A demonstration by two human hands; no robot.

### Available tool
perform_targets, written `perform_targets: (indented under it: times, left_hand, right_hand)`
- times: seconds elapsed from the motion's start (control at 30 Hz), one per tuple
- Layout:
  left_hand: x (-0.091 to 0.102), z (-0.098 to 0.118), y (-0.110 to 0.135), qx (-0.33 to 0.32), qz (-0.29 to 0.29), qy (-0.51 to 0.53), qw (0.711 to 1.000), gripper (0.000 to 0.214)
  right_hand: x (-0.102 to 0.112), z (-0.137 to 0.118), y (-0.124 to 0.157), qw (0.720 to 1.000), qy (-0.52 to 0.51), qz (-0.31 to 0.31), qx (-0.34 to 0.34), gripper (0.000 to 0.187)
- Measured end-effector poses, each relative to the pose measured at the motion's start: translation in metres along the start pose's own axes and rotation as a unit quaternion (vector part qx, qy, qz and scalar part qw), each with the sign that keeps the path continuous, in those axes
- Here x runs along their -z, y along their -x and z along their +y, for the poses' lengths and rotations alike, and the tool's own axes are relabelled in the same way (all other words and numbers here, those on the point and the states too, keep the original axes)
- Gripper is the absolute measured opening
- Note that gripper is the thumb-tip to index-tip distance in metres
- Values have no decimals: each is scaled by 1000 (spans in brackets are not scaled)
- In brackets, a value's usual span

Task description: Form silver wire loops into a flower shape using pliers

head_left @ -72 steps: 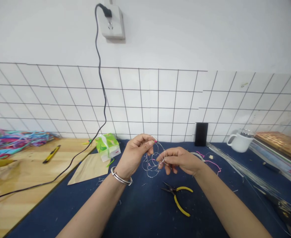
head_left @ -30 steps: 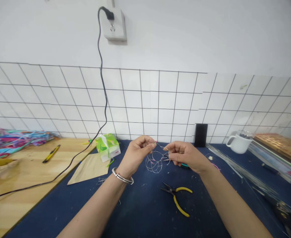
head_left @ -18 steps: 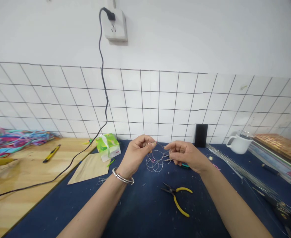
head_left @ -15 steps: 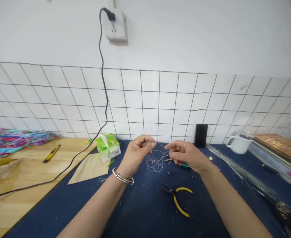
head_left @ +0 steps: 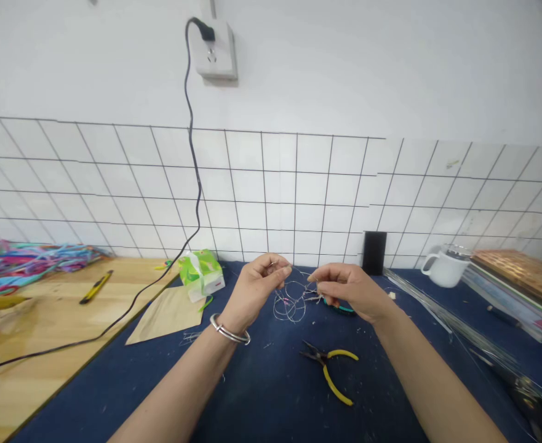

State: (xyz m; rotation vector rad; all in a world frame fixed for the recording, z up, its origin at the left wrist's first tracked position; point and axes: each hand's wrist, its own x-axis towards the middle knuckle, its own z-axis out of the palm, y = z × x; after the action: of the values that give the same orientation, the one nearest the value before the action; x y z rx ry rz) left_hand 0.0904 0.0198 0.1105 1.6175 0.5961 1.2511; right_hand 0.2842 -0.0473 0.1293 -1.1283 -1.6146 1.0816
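Thin silvery wire bent into several loops (head_left: 290, 317) hangs between my hands over the dark blue mat. My left hand (head_left: 259, 286), with a silver bangle at the wrist, pinches the wire between thumb and forefinger. My right hand (head_left: 347, 288) has its fingers curled and closed on the wire at the loops' right side; the exact grip is too fine to see. Small pinkish bits show among the loops. Yellow-handled pliers (head_left: 328, 368) lie on the mat below, jaws pointing left. A teal-handled tool (head_left: 344, 309) is partly hidden behind my right hand.
Left of my hands are a green tissue pack (head_left: 201, 272), a tan paper sheet (head_left: 169, 314), a black cable (head_left: 136, 295) and a yellow utility knife (head_left: 96, 287). On the right lie wire lengths (head_left: 437, 317), a white mug (head_left: 443, 267) and stacked books (head_left: 520, 283).
Both hands stay almost in place. The wire loops have shifted very slightly, and a little more of the teal handle shows beneath my right hand.
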Motion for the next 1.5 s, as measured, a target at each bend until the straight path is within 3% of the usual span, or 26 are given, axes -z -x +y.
perform_targets:
  times: [0.33, 0.63, 1.17, 1.37, 1.5]
  left_hand:
    - [1, -3, -1, 7, 0, -10, 1000, 12]
    - [1, -2, 0, 6, -10, -8, 1000, 10]
    - [-4, -1, 2, 25, -79, 6, 997, 16]
    - [-3, -4, 2, 21, -85, 5, 996, 12]
    - [-3, -4, 2, 33, -72, -2, 997, 13]
  right_hand:
    - [2, 5, -1, 1000, 7, -6, 9, 20]
    - [2, 6, -3, 999, 28, 42, 8, 17]
    - [-6, 8, -6, 998, -32, 60, -8, 19]
    - [-6, 8, -7, 998, -30, 47, -14, 22]
    - [-7, 10, -8, 996, -44, 77, -8, 24]
